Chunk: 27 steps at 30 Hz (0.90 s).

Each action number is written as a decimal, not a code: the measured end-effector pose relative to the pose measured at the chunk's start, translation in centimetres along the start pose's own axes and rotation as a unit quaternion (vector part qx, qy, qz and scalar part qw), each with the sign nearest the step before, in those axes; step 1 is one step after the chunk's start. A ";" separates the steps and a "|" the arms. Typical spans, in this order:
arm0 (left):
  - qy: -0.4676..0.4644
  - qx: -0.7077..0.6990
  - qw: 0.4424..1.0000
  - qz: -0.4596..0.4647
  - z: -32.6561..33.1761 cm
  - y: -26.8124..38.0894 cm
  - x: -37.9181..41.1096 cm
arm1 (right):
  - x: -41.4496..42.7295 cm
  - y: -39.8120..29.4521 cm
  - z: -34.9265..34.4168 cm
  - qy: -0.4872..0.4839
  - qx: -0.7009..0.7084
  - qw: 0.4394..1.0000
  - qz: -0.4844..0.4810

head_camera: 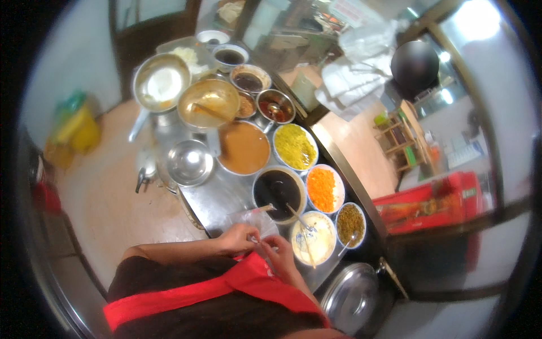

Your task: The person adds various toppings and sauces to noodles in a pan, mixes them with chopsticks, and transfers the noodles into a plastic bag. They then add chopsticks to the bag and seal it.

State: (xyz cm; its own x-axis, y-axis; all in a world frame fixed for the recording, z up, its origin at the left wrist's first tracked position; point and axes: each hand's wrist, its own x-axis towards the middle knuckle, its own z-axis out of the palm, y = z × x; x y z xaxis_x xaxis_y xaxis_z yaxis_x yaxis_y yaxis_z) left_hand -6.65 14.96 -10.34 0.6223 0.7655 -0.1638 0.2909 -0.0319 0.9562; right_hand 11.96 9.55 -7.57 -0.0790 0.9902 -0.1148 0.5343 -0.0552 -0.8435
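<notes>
A thin clear plastic bag is pinched close to my body. My left hand grips its near edge with the fingertips, and my right hand holds it from the other side. Part of the bag is hidden by my fingers. Just beyond it stands a large bowl of dark liquid, with a ladle resting in it. A bowl with pale cream-coloured contents sits beside my right hand, and a thin stick crosses it. To its right is a bowl of brown-green chopped food with a spoon.
Bowls of orange chopped food, yellow-green food and brown sauce line the steel counter. Left stand an empty metal bowl and a pan, its handle past the edge. A round metal lid leans at lower right.
</notes>
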 end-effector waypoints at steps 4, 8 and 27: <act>0.035 0.098 0.986 0.134 0.1 0.4 1.1 | 1.7 0.8 -0.3 -0.002 0.094 0.995 -0.028; 0.023 0.130 0.976 0.172 -0.1 1.6 1.8 | 2.2 2.1 -0.4 -0.042 0.111 0.993 0.016; 0.167 0.212 0.922 0.276 0.4 0.9 1.1 | 2.7 3.6 0.7 0.005 -0.087 0.991 -0.105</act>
State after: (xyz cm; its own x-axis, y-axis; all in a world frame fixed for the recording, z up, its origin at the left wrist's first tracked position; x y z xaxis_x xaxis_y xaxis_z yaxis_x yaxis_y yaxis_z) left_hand -5.44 15.49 -9.71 0.5223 0.7103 0.4719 0.2979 -0.6705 0.6795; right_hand 13.09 11.98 -11.31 -0.1958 0.9788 0.0595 0.6446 0.1742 -0.7444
